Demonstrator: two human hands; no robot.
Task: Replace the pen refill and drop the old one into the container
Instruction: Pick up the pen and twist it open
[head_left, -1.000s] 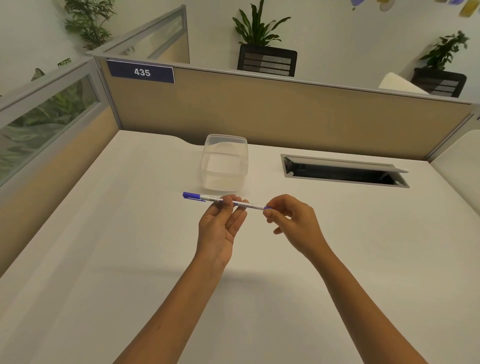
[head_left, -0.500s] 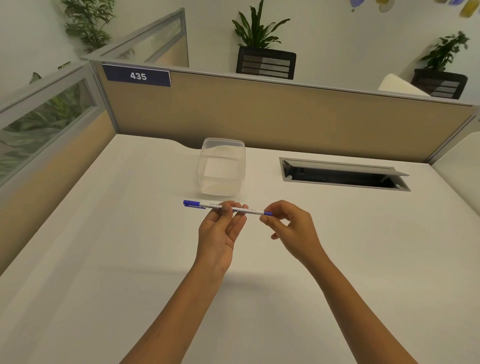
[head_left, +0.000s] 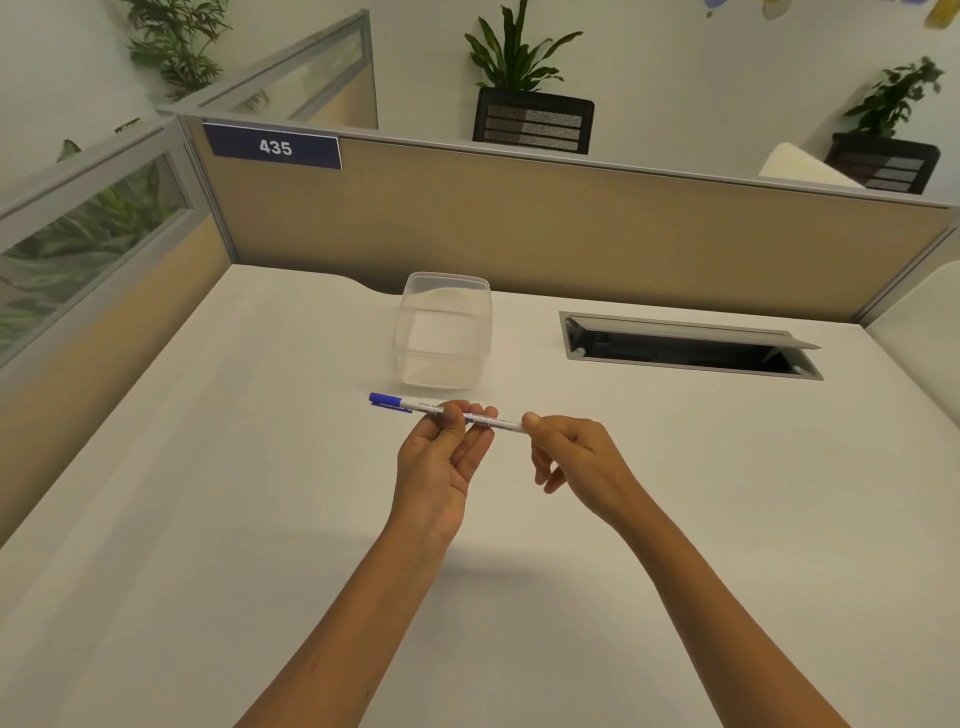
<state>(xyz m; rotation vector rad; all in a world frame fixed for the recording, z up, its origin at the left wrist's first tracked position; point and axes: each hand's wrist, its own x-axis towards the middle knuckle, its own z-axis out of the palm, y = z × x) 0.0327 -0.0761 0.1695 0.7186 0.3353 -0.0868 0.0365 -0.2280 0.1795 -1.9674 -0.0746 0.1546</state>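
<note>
A white pen (head_left: 415, 404) with a blue cap at its left end is held level above the white desk. My left hand (head_left: 441, 462) pinches its barrel near the middle, palm up. My right hand (head_left: 571, 462) closes its thumb and fingertips over the pen's right end, hiding the blue tip. A clear, empty plastic container (head_left: 443, 331) stands on the desk just beyond the pen. No loose refill is in view.
A recessed cable tray (head_left: 691, 345) with its lid open is set into the desk at the right rear. Beige partition panels (head_left: 571, 239) wall the desk at the back and left. The white desk surface (head_left: 208, 519) stretches toward me.
My right fingers have closed over the pen's right tip, which showed blue before. The pen and both hands stay in about the same place in front of the container.
</note>
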